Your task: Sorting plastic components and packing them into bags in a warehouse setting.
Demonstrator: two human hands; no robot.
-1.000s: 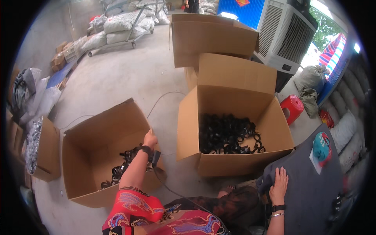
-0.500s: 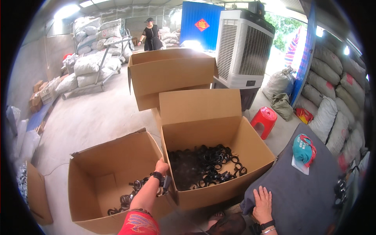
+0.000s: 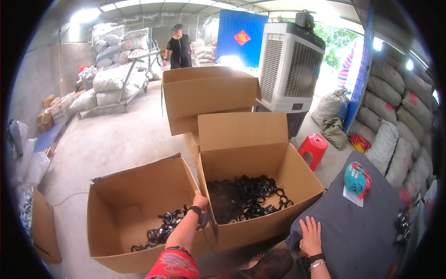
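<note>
Cardboard carton (image 3: 144, 183), on the concrete floor (image 3: 116, 139) at the person's left, looks light for its size, with stiff walls that might buckle if pushed mid-panel; the loose black rings (image 3: 160, 232) inside probably slide and weigh down the near side. Best hold is the rim, near a corner. The left hand (image 3: 200, 200) has its fingers curled over the right rim; the right hand (image 3: 310, 236) lies flat, fingers extended, on the grey tabletop (image 3: 353, 232). Unlike a second ago, no clear floor gap separates it from the larger carton (image 3: 269, 230).
</note>
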